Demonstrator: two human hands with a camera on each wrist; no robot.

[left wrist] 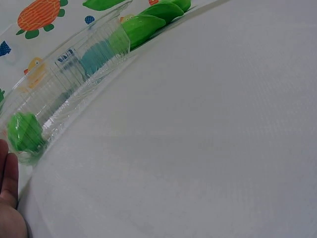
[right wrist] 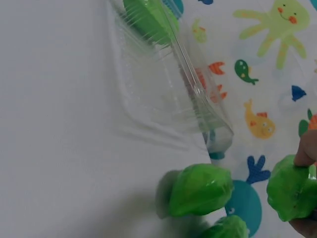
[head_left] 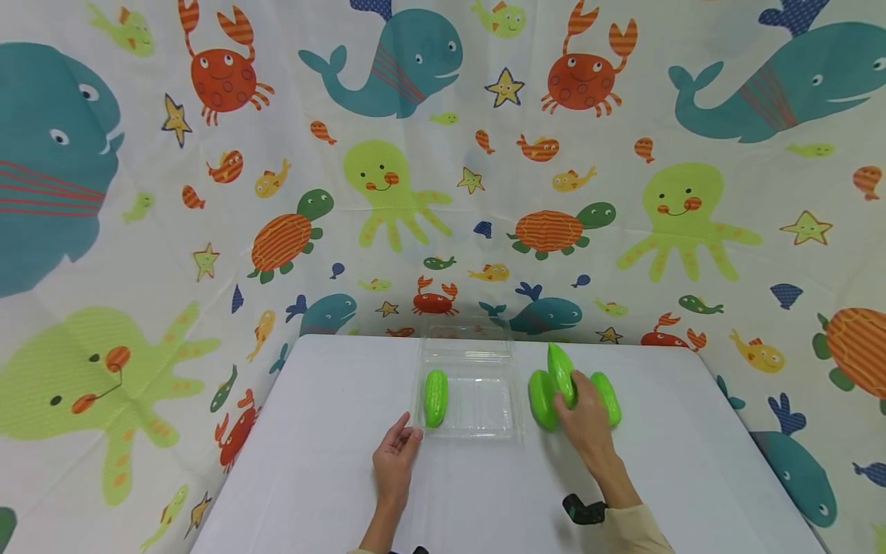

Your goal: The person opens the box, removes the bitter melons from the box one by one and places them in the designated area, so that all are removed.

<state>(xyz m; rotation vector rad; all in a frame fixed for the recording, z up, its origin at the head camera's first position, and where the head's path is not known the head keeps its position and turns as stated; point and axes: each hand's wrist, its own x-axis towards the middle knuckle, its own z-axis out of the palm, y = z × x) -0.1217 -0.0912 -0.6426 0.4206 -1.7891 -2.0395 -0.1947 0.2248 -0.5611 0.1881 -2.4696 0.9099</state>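
A clear plastic clamshell box point(head_left: 482, 409) lies with its lid raised at the back; one bright green, cucumber-like vegetable point(head_left: 436, 398) sits lengthwise along its left side. My left hand point(head_left: 396, 458) is at the box's near left corner, fingers loosely extended; whether they touch the rim I cannot tell. To the right of the box, my right hand point(head_left: 587, 415) grips another cucumber-like vegetable point(head_left: 562, 373), tilted and raised above the table in the right wrist view. Two similar ones lie by that hand, one on its left point(head_left: 542, 400) and one on its right point(head_left: 606, 396).
A white table point(head_left: 311, 446) carries everything. Behind and beside it hangs a cloth point(head_left: 484, 154) printed with sea animals. The raised lid point(head_left: 465, 342) stands near the table's back edge. A black wrist device point(head_left: 583, 510) is on the right arm.
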